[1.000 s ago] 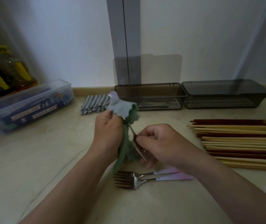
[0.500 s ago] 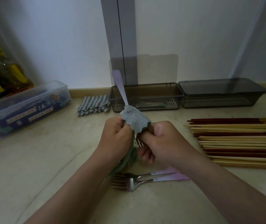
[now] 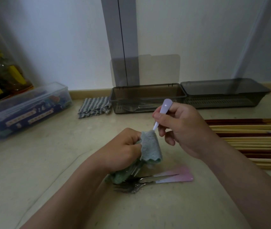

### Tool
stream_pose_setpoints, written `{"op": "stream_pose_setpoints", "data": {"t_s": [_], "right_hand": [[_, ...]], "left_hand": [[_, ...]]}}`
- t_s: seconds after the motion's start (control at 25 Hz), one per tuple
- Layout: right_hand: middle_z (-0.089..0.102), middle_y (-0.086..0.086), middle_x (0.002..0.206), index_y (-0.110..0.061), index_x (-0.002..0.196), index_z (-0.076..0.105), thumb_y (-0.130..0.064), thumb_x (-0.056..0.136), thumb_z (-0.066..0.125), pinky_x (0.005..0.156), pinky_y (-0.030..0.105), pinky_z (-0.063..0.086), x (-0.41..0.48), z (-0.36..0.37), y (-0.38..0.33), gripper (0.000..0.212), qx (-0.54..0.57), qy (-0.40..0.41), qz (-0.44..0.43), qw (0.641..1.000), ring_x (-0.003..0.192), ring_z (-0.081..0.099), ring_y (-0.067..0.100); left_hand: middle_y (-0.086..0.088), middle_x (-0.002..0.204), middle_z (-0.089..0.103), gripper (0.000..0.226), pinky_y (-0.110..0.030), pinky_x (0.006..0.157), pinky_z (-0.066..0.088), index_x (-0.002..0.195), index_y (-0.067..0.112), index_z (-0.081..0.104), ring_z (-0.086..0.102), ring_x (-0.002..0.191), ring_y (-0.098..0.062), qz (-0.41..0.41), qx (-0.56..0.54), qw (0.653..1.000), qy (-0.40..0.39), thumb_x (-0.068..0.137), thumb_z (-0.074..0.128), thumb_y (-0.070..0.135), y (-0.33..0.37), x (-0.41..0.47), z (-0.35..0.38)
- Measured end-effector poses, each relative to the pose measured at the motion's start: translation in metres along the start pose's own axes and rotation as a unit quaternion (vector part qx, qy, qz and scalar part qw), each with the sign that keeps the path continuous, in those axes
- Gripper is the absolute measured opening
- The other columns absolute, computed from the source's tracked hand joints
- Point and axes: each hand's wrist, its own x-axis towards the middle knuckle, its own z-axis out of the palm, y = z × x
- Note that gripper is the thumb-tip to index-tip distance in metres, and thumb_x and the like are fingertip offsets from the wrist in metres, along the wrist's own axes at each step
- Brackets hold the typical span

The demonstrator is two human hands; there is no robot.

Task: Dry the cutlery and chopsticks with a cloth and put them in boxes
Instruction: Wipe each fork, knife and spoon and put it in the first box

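Beige stone counter (image 3: 45,162) met a white wall (image 3: 62,38); your left hand (image 3: 123,151) clutched the green cloth (image 3: 151,149) around a fork (image 3: 164,107), your right hand (image 3: 185,129) pinching its handle.

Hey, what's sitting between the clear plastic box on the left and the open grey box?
A folded striped cloth, right beside the grey box, in the head view.

Lilac-handled fork (image 3: 163,112) in the right hand (image 3: 186,129), its lower part inside the green cloth (image 3: 151,148) in the left hand (image 3: 123,152)
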Motion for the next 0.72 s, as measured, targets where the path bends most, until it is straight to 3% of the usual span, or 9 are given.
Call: {"op": "stream_pose_setpoints", "data": {"t_s": [0.12,0.16,0.28,0.44,0.56,0.72], "right_hand": [[0.063,0.004,0.068,-0.007,0.088,0.069,-0.006,0.095,0.061,0.041,0.026,0.041,0.003,-0.005,0.003,0.011,0.009,0.035,-0.03,0.999,0.059,0.058,0.015],[0.063,0.004,0.068,-0.007,0.087,0.069,-0.005,0.095,0.061,0.041,0.026,0.041,0.003,-0.005,0.003,0.012,0.014,0.044,-0.037,0.998,0.059,0.058,0.015],[0.062,0.007,0.067,-0.006,0.086,0.069,-0.004,0.095,0.061,0.041,0.026,0.042,0.005,-0.003,0.006,0.012,0.026,0.062,-0.054,0.996,0.058,0.057,0.016],[0.059,0.008,0.065,-0.005,0.086,0.068,-0.005,0.096,0.061,0.042,0.027,0.043,0.006,-0.006,0.006,0.012,0.035,0.084,-0.066,0.994,0.057,0.053,0.019],[0.059,0.008,0.064,-0.008,0.084,0.069,-0.004,0.096,0.06,0.043,0.027,0.043,0.009,-0.015,0.002,0.015,0.053,0.119,-0.079,0.988,0.056,0.052,0.018],[0.061,0.007,0.066,-0.007,0.085,0.069,-0.004,0.096,0.061,0.044,0.027,0.044,0.011,-0.022,0.0,0.014,0.06,0.143,-0.091,0.984,0.056,0.054,0.017]], "left_hand": [[0.006,0.056,0.059,0.031,-0.021,0.054,0.041,0.064,0.012,0.063,0.054,0.052,-0.009,-0.02,0.012,1.0,0.01,0.091,0.05,0.003,0.005,0.0,0.0],[0.008,0.055,0.057,0.032,-0.018,0.054,0.04,0.062,0.014,0.062,0.051,0.052,-0.007,-0.024,0.012,1.0,0.012,0.09,0.05,0.004,0.006,0.0,0.001],[-0.004,0.059,0.054,0.026,-0.023,0.052,0.037,0.066,0.003,0.061,0.046,0.053,-0.014,-0.043,0.03,0.998,0.023,0.09,0.051,0.007,0.004,0.002,-0.001],[0.0,0.055,0.055,0.029,-0.019,0.05,0.038,0.063,0.009,0.06,0.048,0.049,-0.01,-0.075,0.048,0.995,0.042,0.088,0.047,0.0,0.003,0.003,-0.001],[-0.005,0.057,0.055,0.023,-0.016,0.049,0.039,0.069,-0.004,0.057,0.051,0.046,-0.004,-0.105,0.053,0.991,0.056,0.087,0.043,-0.003,-0.002,0.003,-0.002],[-0.006,0.059,0.055,0.026,-0.021,0.052,0.042,0.07,0.0,0.06,0.052,0.05,-0.009,-0.1,0.021,0.993,0.067,0.091,0.044,-0.001,-0.002,0.005,-0.002]]}}
